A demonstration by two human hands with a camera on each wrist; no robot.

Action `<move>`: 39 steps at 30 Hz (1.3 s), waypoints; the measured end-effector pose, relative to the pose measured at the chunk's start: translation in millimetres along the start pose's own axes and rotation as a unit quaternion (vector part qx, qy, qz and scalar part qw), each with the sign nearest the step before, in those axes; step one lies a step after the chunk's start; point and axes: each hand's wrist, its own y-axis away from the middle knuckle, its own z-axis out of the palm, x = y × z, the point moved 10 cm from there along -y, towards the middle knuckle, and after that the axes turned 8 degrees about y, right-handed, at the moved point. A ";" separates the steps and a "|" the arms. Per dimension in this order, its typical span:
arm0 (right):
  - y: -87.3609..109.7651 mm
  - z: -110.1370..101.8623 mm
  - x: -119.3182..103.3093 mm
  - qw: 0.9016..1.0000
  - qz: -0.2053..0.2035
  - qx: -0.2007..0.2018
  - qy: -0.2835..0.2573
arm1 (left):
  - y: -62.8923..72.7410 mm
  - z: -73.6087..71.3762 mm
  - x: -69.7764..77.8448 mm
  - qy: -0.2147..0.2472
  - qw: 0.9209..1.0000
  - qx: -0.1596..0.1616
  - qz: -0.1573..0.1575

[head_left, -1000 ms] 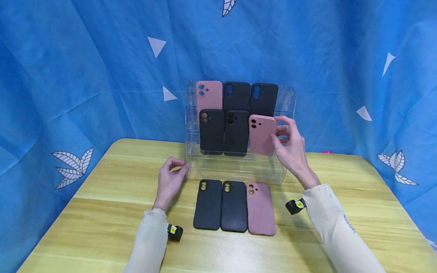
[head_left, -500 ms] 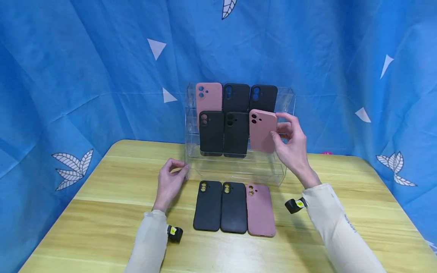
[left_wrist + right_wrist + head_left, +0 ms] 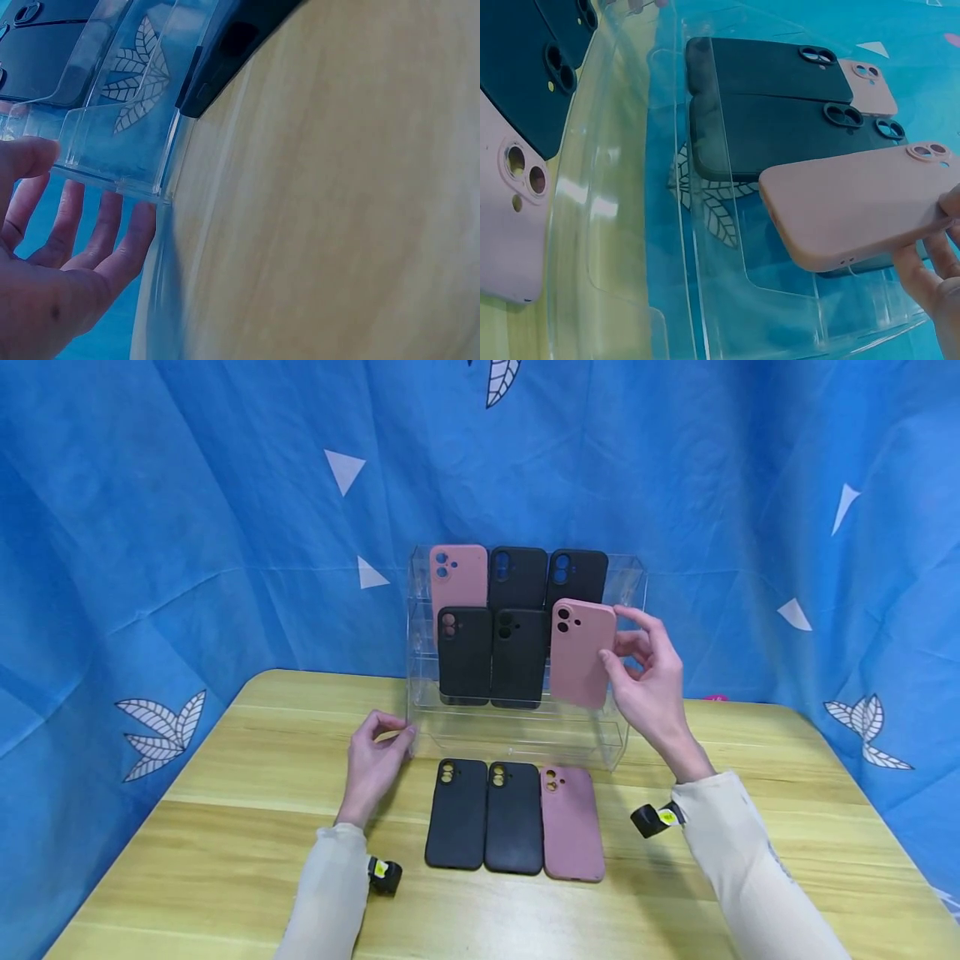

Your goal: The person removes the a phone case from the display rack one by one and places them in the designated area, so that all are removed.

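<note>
My right hand (image 3: 651,681) pinches a pink phone case (image 3: 581,652) by its right edge, thumb on the front and fingers behind. The case stands upright, tilted a little, before the right end of a clear acrylic display stand (image 3: 517,727). In the right wrist view the pink case (image 3: 847,206) overlaps the stand's tiers, its camera holes toward the top. At the stand's lower left corner, my left hand (image 3: 375,760) holds the side panel. The left wrist view shows the thumb (image 3: 34,157) on one side of the clear plastic and the fingertips along its edge.
Two black cases (image 3: 465,656) share the held case's tier. Behind them stand a pink case (image 3: 459,575) and two black cases (image 3: 519,577). On the wooden table (image 3: 247,793), two black cases (image 3: 456,814) and a pink one (image 3: 572,822) lie in a row before the stand.
My right hand has raised the pink case from the stand's front tier, then brought it slightly right and nearer. The left hand keeps its place at the stand's corner.
</note>
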 end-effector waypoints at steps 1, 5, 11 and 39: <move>0.8 -0.3 0.0 1.000 -0.001 -0.001 0.002 | 0.0 0.0 0.2 -0.001 1.000 0.000 0.001; 4.7 -1.4 1.7 1.000 0.002 -0.003 0.005 | -0.4 -0.5 0.8 -0.008 1.000 0.000 0.008; 11.5 -4.8 5.5 1.000 0.015 -0.002 0.000 | -1.1 -1.2 0.6 -0.010 1.000 0.001 0.011; 60.6 -22.9 30.0 0.996 0.072 -0.048 -0.001 | -0.2 -1.1 1.2 -0.014 1.000 0.003 0.014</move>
